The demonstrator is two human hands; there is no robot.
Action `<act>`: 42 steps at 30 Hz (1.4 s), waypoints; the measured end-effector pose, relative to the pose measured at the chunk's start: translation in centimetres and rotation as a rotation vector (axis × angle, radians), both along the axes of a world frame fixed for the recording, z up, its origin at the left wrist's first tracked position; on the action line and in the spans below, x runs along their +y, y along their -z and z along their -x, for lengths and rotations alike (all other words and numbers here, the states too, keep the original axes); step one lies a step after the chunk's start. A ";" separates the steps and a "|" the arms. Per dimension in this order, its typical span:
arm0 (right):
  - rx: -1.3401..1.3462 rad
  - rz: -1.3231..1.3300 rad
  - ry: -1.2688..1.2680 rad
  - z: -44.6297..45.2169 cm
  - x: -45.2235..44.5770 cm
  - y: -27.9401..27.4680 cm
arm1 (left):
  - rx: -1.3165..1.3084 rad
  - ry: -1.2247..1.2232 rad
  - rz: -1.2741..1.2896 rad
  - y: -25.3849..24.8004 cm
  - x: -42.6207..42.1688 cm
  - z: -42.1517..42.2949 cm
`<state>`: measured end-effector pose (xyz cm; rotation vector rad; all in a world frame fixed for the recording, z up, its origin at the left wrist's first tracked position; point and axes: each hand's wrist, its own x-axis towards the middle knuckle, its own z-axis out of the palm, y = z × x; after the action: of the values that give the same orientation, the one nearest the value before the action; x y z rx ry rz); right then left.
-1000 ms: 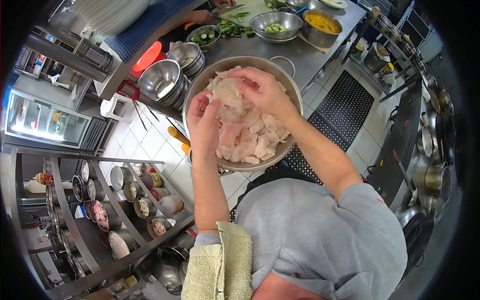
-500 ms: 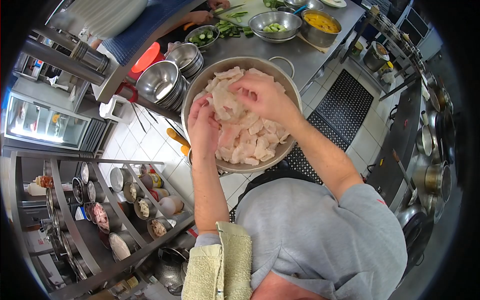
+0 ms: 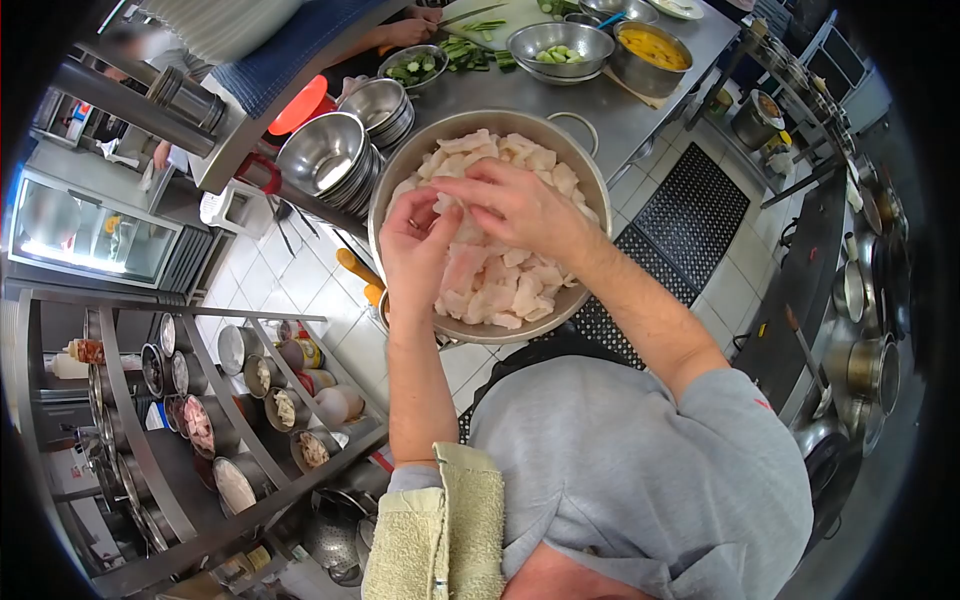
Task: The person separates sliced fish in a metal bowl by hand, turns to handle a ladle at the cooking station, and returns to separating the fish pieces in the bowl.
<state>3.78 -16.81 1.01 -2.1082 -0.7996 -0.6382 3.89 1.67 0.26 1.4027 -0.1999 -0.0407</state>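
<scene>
A wide metal pot (image 3: pixel 604 190) holds a heap of pale, pinkish-white meat or fish pieces (image 3: pixel 500 283). Over the heap, my left hand (image 3: pixel 420 240) has its fingers curled around a small pale piece (image 3: pixel 441 203). Reaching in from the right, my right hand (image 3: pixel 510 205) has bent fingertips meeting those of my left hand at the same piece. The fingers partly hide it. One loop handle (image 3: pixel 590 125) of the pot shows at its upper right.
Stacked steel bowls (image 3: pixel 322 155) stand left of the pot. Behind it are a bowl of cut greens (image 3: pixel 412 68), a bowl of green pieces (image 3: pixel 560 50) and a pot of yellow food (image 3: pixel 653 47). A co-worker's hand (image 3: pixel 410 32) is near a knife. Shelves with containers (image 3: pixel 240 430) stand lower left.
My hands have come together, and the larger piece between them is no longer seen; a small one shows at the fingertips. Another person has come into view at the upper left.
</scene>
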 end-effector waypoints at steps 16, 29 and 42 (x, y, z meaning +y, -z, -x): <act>-0.051 -0.214 0.057 0.3 0.8 0.2 | -0.060 0.034 0.076 -1.1 -0.2 0.0; 0.622 -0.660 0.026 0.5 0.9 -0.1 | -0.477 -0.241 -0.475 -0.6 -2.6 1.2; 0.609 -0.885 -0.151 0.3 0.2 1.1 | -0.344 -0.205 -0.185 -0.5 -3.0 1.3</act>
<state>3.48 -16.57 -0.04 -1.2833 -0.2374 -0.1705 2.56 -1.32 0.73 1.6031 -0.3429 0.3620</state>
